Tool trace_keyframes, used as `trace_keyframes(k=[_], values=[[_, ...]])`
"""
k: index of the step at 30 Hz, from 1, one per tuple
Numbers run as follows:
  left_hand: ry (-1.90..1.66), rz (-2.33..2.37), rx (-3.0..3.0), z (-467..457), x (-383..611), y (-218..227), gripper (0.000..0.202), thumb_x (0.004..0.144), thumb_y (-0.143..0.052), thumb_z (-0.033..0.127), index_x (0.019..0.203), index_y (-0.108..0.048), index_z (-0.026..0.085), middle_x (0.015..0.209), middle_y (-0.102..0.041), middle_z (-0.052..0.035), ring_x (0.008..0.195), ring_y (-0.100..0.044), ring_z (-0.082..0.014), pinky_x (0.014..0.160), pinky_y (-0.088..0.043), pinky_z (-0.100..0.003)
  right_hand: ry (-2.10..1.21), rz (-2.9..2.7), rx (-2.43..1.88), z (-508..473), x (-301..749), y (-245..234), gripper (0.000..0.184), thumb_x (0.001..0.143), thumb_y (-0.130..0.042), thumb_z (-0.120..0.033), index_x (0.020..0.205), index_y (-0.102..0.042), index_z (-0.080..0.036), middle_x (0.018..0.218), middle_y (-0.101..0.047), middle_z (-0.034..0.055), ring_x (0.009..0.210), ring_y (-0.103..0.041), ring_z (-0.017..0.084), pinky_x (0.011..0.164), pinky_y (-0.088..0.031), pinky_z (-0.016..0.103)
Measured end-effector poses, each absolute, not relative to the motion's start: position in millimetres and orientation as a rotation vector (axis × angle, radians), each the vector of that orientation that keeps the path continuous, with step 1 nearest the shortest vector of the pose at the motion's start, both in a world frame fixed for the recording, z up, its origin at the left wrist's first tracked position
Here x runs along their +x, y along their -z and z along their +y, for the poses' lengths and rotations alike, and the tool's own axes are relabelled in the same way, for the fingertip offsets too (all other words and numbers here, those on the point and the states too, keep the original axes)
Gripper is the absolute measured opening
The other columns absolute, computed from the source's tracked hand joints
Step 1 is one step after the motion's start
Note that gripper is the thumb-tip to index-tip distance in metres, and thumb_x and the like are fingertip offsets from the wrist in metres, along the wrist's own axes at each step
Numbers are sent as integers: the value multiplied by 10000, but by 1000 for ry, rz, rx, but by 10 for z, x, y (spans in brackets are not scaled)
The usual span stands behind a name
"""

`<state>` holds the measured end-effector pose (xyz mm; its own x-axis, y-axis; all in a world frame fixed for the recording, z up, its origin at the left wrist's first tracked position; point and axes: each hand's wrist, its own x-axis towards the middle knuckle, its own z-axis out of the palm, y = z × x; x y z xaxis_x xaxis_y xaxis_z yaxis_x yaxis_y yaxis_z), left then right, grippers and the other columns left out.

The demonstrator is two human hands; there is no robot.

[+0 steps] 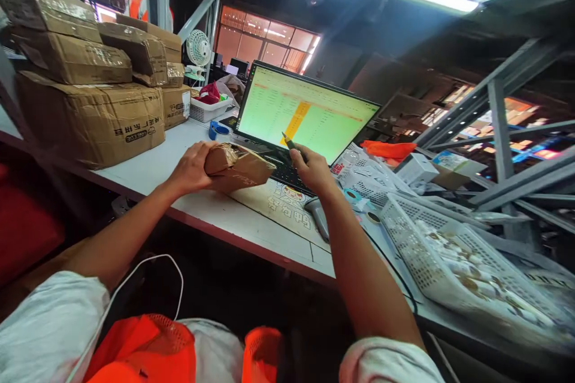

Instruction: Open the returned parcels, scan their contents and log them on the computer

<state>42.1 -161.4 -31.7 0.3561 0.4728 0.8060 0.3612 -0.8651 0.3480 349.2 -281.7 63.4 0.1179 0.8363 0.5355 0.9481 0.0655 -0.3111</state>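
My left hand (192,167) grips one end of a small brown taped cardboard parcel (238,166), holding it just above the white table (171,155). My right hand (312,169) is closed round a small utility knife (288,142) whose blade points up and left, a short way right of the parcel. Both hands are in front of an open laptop (305,116) with a green spreadsheet on its screen.
Stacked brown cartons (90,114) fill the table's left end. White plastic baskets (453,257) with small items lie at the right. A blue tape roll (218,130), a small white basket (207,109) and a fan (198,51) stand behind. Grey steel racking (498,125) rises at the right.
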Motion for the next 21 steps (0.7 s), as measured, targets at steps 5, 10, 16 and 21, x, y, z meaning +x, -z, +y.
trace_keyframes(k=[5,10,16,21], values=[[-1544,779,2507,-1664,296,318,810,674,-893,481,1342,-524,208,1221,-632,-92,1123,-631,-296,995,-522,-419,90,-2047,-1596,-3378,3288,-766,544,1002,-492,-516,1379,-690,-177,924,-770,81,715,-627,170,697,-464,300],[-1473,857,2420,-1778,297,331,804,644,-895,472,1315,-536,213,1217,-644,-82,1118,-640,-292,979,-530,-409,139,-2199,-1492,-3382,3027,-750,500,1019,-490,-470,1403,-679,-211,1158,-773,108,847,-697,190,779,-491,313],[-1390,903,2258,-1777,282,360,825,603,-898,539,1274,-545,214,1138,-676,-51,1014,-665,-262,900,-550,-366,228,-2208,-1534,-3226,2779,-715,510,1038,-461,-466,1447,-642,-222,1221,-757,117,1076,-716,261,897,-516,349],[-1394,1011,2079,-1671,136,598,793,556,-904,582,1154,-541,208,1024,-673,-33,941,-666,-256,807,-566,-352,337,-2121,-1814,-3036,3086,-494,515,1050,-433,-506,1484,-600,-285,1266,-740,106,1122,-700,278,914,-515,362]])
